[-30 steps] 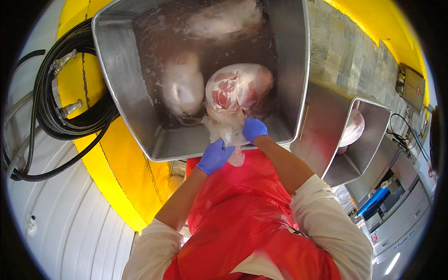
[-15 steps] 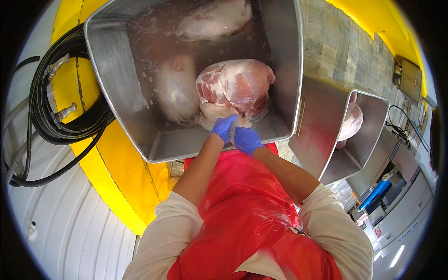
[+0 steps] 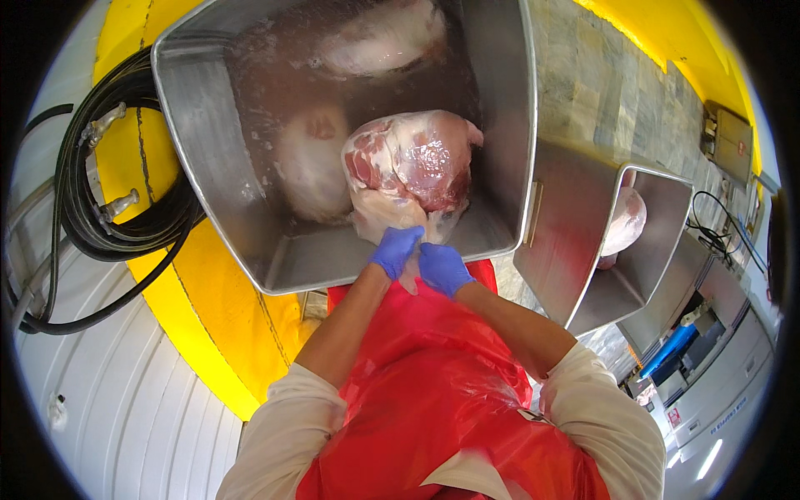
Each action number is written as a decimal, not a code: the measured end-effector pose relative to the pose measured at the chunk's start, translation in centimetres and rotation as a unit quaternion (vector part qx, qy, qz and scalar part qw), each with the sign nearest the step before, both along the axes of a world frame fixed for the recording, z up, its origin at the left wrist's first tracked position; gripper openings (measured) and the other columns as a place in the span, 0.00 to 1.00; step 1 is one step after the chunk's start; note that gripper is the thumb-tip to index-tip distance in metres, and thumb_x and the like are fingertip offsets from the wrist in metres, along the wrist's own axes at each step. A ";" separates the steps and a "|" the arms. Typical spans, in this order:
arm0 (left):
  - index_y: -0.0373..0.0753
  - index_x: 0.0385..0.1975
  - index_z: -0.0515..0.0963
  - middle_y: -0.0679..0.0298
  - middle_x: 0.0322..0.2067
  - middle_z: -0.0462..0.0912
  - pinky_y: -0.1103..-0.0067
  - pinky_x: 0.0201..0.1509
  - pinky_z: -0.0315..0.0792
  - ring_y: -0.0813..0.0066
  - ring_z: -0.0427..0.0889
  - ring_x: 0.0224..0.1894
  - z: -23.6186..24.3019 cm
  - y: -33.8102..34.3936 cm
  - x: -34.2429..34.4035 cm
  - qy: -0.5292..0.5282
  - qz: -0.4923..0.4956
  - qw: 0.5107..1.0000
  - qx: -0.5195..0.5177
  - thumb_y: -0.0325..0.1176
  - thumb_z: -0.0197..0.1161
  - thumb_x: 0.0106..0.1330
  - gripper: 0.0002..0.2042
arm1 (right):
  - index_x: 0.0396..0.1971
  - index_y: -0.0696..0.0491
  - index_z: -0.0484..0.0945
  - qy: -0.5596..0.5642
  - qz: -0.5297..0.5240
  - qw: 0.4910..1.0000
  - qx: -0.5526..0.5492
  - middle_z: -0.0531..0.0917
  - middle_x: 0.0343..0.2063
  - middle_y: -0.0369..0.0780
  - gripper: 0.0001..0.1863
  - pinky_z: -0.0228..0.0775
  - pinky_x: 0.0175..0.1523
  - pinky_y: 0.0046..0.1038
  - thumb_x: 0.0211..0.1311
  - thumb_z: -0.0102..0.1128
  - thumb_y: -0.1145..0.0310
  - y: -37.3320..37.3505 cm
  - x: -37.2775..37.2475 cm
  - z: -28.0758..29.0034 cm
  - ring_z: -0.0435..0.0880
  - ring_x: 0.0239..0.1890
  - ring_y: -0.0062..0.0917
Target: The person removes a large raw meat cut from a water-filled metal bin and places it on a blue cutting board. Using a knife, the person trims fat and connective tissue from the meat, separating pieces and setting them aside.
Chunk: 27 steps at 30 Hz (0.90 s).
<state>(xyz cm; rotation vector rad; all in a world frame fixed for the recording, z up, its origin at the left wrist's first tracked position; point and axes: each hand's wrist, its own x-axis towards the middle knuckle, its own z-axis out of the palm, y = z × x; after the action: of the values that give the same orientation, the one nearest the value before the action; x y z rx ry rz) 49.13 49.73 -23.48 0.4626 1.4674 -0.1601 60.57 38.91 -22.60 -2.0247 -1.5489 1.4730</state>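
While clenched tight in a blue glove, left hand (image 3: pixel 397 250): wrapped around pale, loose material (image 3: pixel 387 215) at the near rim of the tub; back of glove turned upward.
Right hand (image 3: pixel 444 269): also gloved in blue; just beside the left, slightly nearer the body; curled narrow on the same material; fingertips hidden, exact hold hard to read.
Pale material: bunched at both fists; attached to the meat or merely clinging, cannot tell which; ending in a short tail (image 3: pixel 409 282) hanging between the hands.
Large meat piece (image 3: pixel 421 158): directly beyond both hands, farther from the body; wet, pink-red with white fat patches; inside the near right part of the tub.
Large metal tub (image 3: pixel 200 108): filled partway with murky reddish liquid (image 3: pixel 262 92); holding three meat pieces in all.
Left meat piece (image 3: pixel 312 167): pale, partly under liquid, near the large one.
Far meat piece (image 3: pixel 385 37): pale, partly under liquid, toward the far side.
Second metal tub (image 3: pixel 558 225): to the right of the first; containing a rounded pale-pink piece (image 3: pixel 625 223).
Black hose (image 3: pixel 75 200): coiled left of the large tub.
Red apron (image 3: pixel 417 358): below both hands.
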 end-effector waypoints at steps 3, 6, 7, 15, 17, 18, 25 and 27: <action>0.30 0.48 0.85 0.56 0.42 0.87 0.62 0.44 0.79 0.64 0.83 0.40 -0.4 -0.9 -0.6 0.016 -0.082 0.994 0.073 0.46 0.70 0.69 0.22 | 0.36 0.55 0.82 0.048 -0.050 0.998 0.011 0.88 0.37 0.52 0.10 0.81 0.44 0.49 0.65 0.60 0.64 0.1 1.3 0.9 0.87 0.39 0.53; 0.30 0.46 0.86 0.57 0.40 0.88 0.62 0.44 0.79 0.66 0.84 0.41 -1.5 -1.8 -1.4 0.018 -0.205 0.962 0.181 0.47 0.68 0.71 0.22 | 0.41 0.56 0.83 0.114 0.027 0.991 -0.063 0.87 0.38 0.53 0.13 0.78 0.45 0.46 0.68 0.60 0.62 1.8 4.8 1.2 0.88 0.39 0.49; 0.30 0.46 0.86 0.56 0.39 0.89 0.63 0.44 0.79 0.64 0.86 0.42 -1.8 -2.0 -1.6 -0.003 -0.197 0.961 0.194 0.47 0.67 0.72 0.21 | 0.43 0.56 0.83 0.125 0.053 0.986 -0.093 0.87 0.39 0.54 0.15 0.78 0.47 0.46 0.67 0.62 0.59 3.2 6.1 0.8 0.88 0.40 0.49; 0.36 0.62 0.79 0.44 0.58 0.84 0.61 0.65 0.75 0.49 0.84 0.59 -6.8 -2.3 -1.3 -0.020 -0.514 0.798 0.313 0.53 0.56 0.76 0.27 | 0.54 0.59 0.80 -0.026 -0.075 0.996 -0.038 0.86 0.51 0.55 0.35 0.79 0.60 0.44 0.58 0.73 0.44 14.6 0.8 -3.4 0.88 0.53 0.47; 0.37 0.60 0.80 0.45 0.55 0.86 0.58 0.65 0.75 0.47 0.85 0.57 -7.0 -3.6 -1.7 0.000 -0.448 0.771 0.453 0.49 0.51 0.77 0.24 | 0.54 0.59 0.78 -0.088 -0.058 0.993 -0.045 0.86 0.51 0.56 0.34 0.79 0.60 0.45 0.58 0.73 0.47 15.8 -1.2 -4.4 0.88 0.53 0.49; 0.37 0.59 0.81 0.45 0.53 0.87 0.57 0.64 0.76 0.46 0.86 0.56 -6.9 -4.0 -1.9 0.020 -0.456 0.767 0.451 0.47 0.50 0.77 0.23 | 0.53 0.59 0.77 -0.092 -0.071 0.992 -0.040 0.86 0.49 0.57 0.31 0.79 0.59 0.46 0.59 0.71 0.50 16.2 -1.9 -4.9 0.88 0.52 0.51; 0.37 0.51 0.84 0.43 0.43 0.89 0.55 0.51 0.81 0.45 0.89 0.47 -3.6 -3.2 -2.0 0.032 -0.393 0.883 0.256 0.44 0.55 0.74 0.19 | 0.43 0.55 0.83 -0.030 -0.010 0.999 0.010 0.89 0.41 0.54 0.17 0.81 0.54 0.49 0.68 0.63 0.55 15.5 -2.5 -5.7 0.89 0.47 0.50; 0.37 0.47 0.85 0.43 0.39 0.89 0.53 0.46 0.82 0.43 0.89 0.42 -2.5 -3.2 -2.3 0.010 -0.339 0.906 0.253 0.42 0.58 0.71 0.16 | 0.41 0.54 0.84 -0.035 -0.023 0.999 0.011 0.89 0.39 0.53 0.15 0.81 0.52 0.50 0.69 0.60 0.56 14.1 -2.2 -4.4 0.89 0.44 0.51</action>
<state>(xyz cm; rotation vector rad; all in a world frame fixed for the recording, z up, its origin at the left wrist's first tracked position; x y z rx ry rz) 46.84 46.53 -26.01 1.3991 1.3056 -0.3354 58.33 52.98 -27.01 -2.1044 -1.5274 1.3765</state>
